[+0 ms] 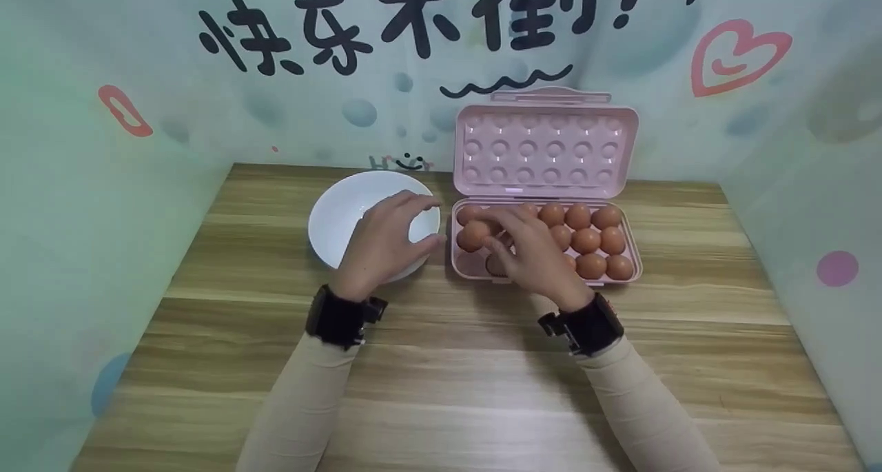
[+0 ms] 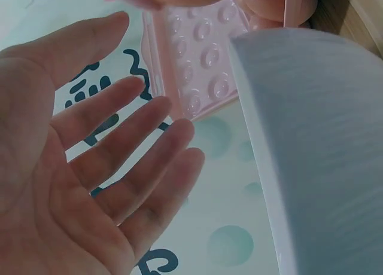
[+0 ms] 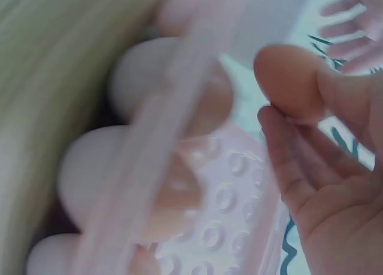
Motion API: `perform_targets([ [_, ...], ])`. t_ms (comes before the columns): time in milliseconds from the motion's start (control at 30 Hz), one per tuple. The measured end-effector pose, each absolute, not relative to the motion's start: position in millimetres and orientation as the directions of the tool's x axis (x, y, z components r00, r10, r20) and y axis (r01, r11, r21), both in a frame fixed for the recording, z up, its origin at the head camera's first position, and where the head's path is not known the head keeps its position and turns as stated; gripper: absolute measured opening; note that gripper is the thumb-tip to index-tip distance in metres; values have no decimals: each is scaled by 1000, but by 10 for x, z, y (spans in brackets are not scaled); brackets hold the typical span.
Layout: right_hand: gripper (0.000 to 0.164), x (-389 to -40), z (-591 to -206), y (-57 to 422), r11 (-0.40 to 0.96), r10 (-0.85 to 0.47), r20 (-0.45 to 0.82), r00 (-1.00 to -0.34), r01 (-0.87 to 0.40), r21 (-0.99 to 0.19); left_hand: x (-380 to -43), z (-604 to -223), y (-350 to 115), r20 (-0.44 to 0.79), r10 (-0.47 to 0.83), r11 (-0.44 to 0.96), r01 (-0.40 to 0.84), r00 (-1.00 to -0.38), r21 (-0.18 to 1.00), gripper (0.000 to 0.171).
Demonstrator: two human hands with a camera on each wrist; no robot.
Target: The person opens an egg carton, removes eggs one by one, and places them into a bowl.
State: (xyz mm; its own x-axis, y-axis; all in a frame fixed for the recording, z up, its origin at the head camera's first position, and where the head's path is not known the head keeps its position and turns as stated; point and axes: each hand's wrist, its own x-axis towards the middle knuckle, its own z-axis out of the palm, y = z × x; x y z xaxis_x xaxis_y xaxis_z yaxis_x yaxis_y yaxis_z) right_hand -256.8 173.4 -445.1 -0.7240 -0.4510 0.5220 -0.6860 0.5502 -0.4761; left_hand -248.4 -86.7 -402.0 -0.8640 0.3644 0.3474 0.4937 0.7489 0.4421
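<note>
My right hand (image 1: 534,255) pinches a brown egg (image 1: 474,236) between thumb and fingertips, above the left end of a pink egg carton (image 1: 468,269). The right wrist view shows this egg (image 3: 291,82) raised over the carton rim. Several brown eggs (image 1: 591,265) sit in the carton's cups; my right hand hides some of them. My left hand (image 1: 386,241) is over a white bowl (image 1: 329,213), its fingers spread and nothing in them. In the left wrist view the left palm and fingers (image 2: 131,167) show beside the bowl's outer wall (image 2: 323,161).
The carton's dimpled pink lid (image 1: 544,151) stands raised behind it, close to the patterned cloth backdrop (image 1: 296,114). Bowl and carton stand side by side near the far edge of the wooden table (image 1: 455,389). Cloth also lines the left and right sides.
</note>
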Motion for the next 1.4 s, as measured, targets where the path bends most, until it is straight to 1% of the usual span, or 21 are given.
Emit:
perform_targets([
  [100, 35, -2521, -4334, 1758, 497, -323, 487, -811, -583, -643, -2488, -4039, -801, 387, 363, 719, 519, -847, 463, 52],
  [200, 33, -2477, -4246, 1759, 388, -248, 426, -870, -492, -779, -2480, -4065, -732, 427, 374, 666, 558, -824, 495, 55],
  [267, 33, -2450, -4205, 1757, 326, -235, 383, -893, -444, -835, -2471, -4083, -683, 457, 384, 627, 589, -803, 509, 56],
  [367, 34, -2418, -4174, 1754, 254, -243, 339, -909, -397, -882, -2459, -4111, -608, 499, 400, 565, 635, -769, 526, 56],
  [467, 34, -2395, -4159, 1746, 212, -266, 321, -909, -380, -900, -2444, -4134, -542, 525, 407, 508, 663, -747, 550, 57],
  [567, 35, -2376, -4151, 1741, 180, -289, 311, -906, -370, -912, -2432, -4149, -496, 544, 398, 462, 674, -739, 577, 55],
  [733, 35, -2359, -4133, 1752, 148, -330, 298, -896, -361, -921, -2429, -4155, -467, 577, 369, 443, 684, -728, 579, 49],
  [933, 32, -2368, -4121, 1791, 180, -373, 317, -872, -403, -897, -2433, -4147, -473, 575, 375, 428, 686, -727, 589, 45],
  [1200, 30, -2356, -4083, 1826, 226, -406, 335, -850, -449, -865, -2440, -4127, -498, 587, 406, 439, 713, -700, 547, 41],
  [1300, 30, -2366, -4068, 1846, 236, -412, 359, -837, -479, -845, -2437, -4115, -517, 582, 410, 443, 711, -703, 546, 40],
  [1400, 30, -2373, -4037, 1889, 279, -413, 391, -822, -523, -805, -2446, -4103, -546, 561, 410, 446, 695, -719, 564, 41],
])
